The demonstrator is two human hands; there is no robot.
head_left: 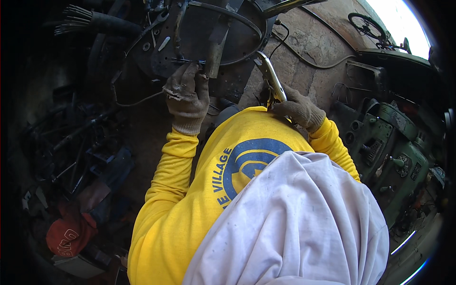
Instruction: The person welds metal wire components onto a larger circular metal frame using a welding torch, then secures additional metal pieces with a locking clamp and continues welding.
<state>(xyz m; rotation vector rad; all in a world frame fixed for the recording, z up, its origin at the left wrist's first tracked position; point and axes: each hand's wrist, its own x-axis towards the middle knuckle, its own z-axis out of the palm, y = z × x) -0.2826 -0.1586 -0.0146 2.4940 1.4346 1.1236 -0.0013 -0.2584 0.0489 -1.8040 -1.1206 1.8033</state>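
Note:
My left hand (188,102), in a worn brown glove, reaches to the near side of a dark metal work table (164,61). Its fingers are bent around the edge of a thin bluish metal piece (200,61), and what they grip is mostly hidden. Just right of these fingers a grey metal bar (215,59) points toward me. A large bent metal hoop (247,26) lies on the table beyond. My right hand (301,109), also gloved, is closed round the lower end of a shiny, long metal hand tool (270,76), held tilted off the table's right side.
A wrench (160,19) and a washer (146,46) lie on the table's left. A cable (313,64) runs over the floor at right. A green machine (394,137) stands right, a bicycle wheel (366,24) far right. Scrap metal (71,142) and a red cap (71,232) sit left.

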